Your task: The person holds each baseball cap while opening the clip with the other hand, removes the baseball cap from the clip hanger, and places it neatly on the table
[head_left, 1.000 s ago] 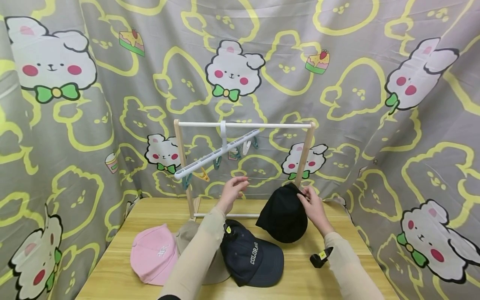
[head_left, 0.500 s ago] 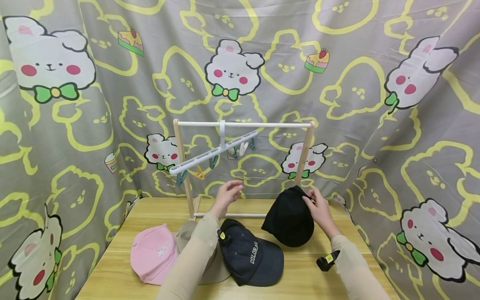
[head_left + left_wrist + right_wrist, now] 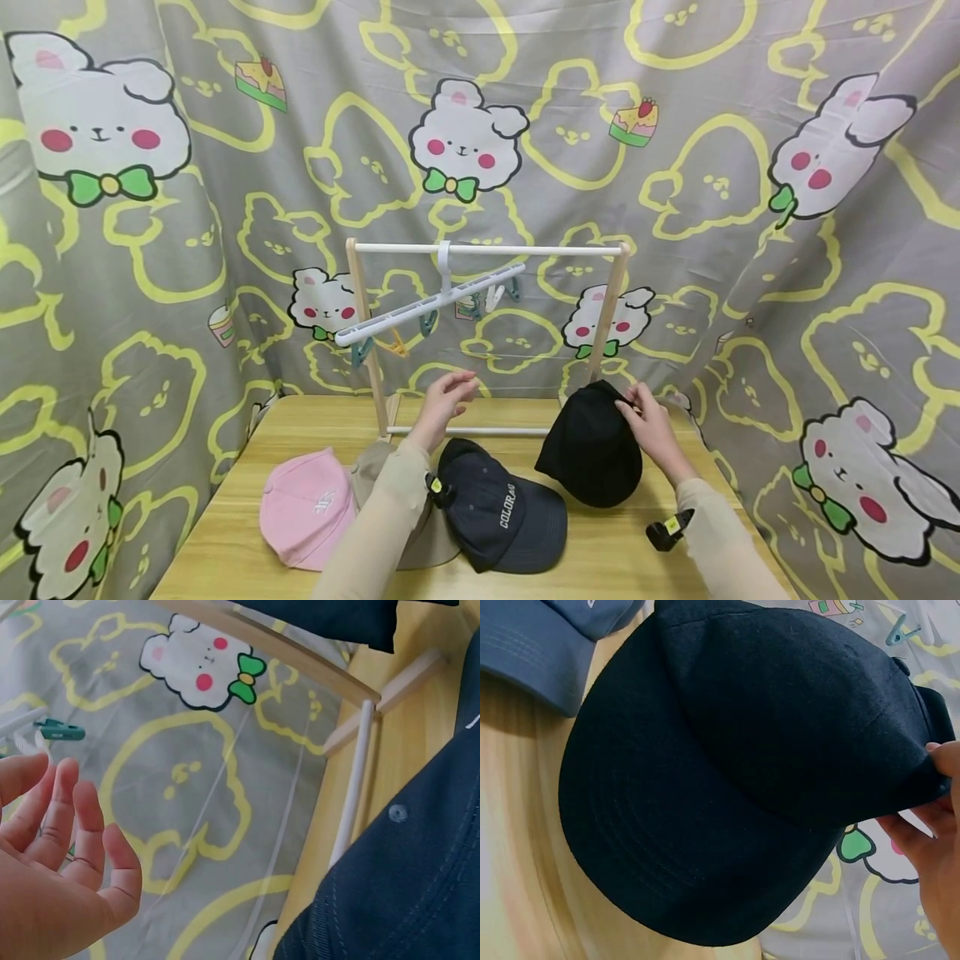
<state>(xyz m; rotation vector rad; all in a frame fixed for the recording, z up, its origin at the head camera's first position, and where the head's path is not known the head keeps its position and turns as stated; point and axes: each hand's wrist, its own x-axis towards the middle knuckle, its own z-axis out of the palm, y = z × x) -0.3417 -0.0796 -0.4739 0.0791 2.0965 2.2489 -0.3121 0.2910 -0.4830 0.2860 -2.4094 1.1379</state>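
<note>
A black baseball cap point(image 3: 592, 446) hangs brim down at the right of the rack, pinched near its back edge by my right hand point(image 3: 651, 425). In the right wrist view the thumb lies over the fabric of the black cap point(image 3: 765, 735) and the fingers are under it. My left hand point(image 3: 442, 404) is in the air behind a navy cap point(image 3: 506, 508) lettered in white, its fingers relaxed and holding nothing. Those loosely bent fingers point(image 3: 88, 825) also show in the left wrist view. Above it, a pale blue hanger point(image 3: 431, 307) with several clips hangs slanted from the rack.
A wooden rack point(image 3: 611, 312) with a white top bar point(image 3: 540, 250) stands at the table's back. On the wooden table point(image 3: 225, 517) a pink cap point(image 3: 307, 508) and a beige cap point(image 3: 431, 537) lie left of the navy one, the beige partly behind my left sleeve. A patterned curtain surrounds the table.
My right hand has carried the black cap right and a little lower. The left hand has drifted slightly left and down. The hanger has swung a little on the bar.
</note>
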